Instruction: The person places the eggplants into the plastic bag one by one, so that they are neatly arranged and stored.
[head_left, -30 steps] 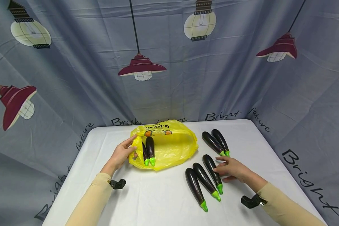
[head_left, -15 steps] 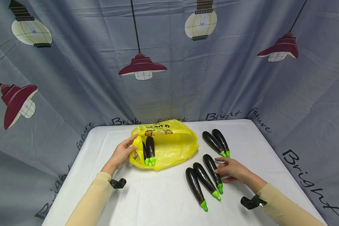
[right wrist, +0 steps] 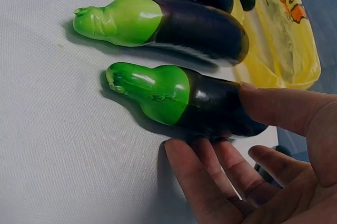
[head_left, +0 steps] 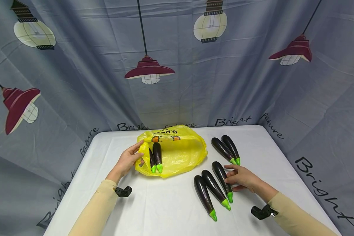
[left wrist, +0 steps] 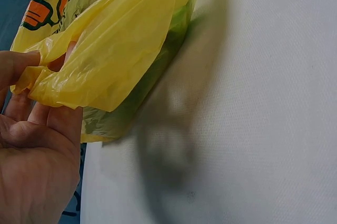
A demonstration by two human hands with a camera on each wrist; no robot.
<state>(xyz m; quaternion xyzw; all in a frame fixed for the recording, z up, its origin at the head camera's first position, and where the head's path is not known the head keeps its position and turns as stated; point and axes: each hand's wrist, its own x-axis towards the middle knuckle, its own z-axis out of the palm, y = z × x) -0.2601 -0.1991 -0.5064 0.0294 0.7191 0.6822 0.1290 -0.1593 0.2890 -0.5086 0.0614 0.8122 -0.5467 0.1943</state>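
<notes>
A yellow plastic bag point(head_left: 181, 157) lies with its mouth toward me. My left hand point(head_left: 127, 163) pinches the left edge of its mouth; the thumb and fingers show at the gathered film in the left wrist view. Inside the bag, at its left, are two eggplants point(head_left: 157, 154). My right hand point(head_left: 243, 178) is at the rightmost eggplant point(head_left: 221, 177) of a row of three. In the right wrist view its thumb point(right wrist: 258, 100) touches that eggplant's dark body, while the other fingers are spread loosely along the opposite side.
The middle eggplant point(head_left: 213, 186) and the left one point(head_left: 203, 195) lie beside it, green stems toward me. Two more eggplants point(head_left: 221, 149) lie behind, right of the bag. All rest on a white-covered table point(head_left: 162, 206), with a grey printed curtain point(head_left: 177, 101) around it.
My right hand has shifted very slightly at the rightmost eggplant. The left hand, the bag and the eggplants stay where they were.
</notes>
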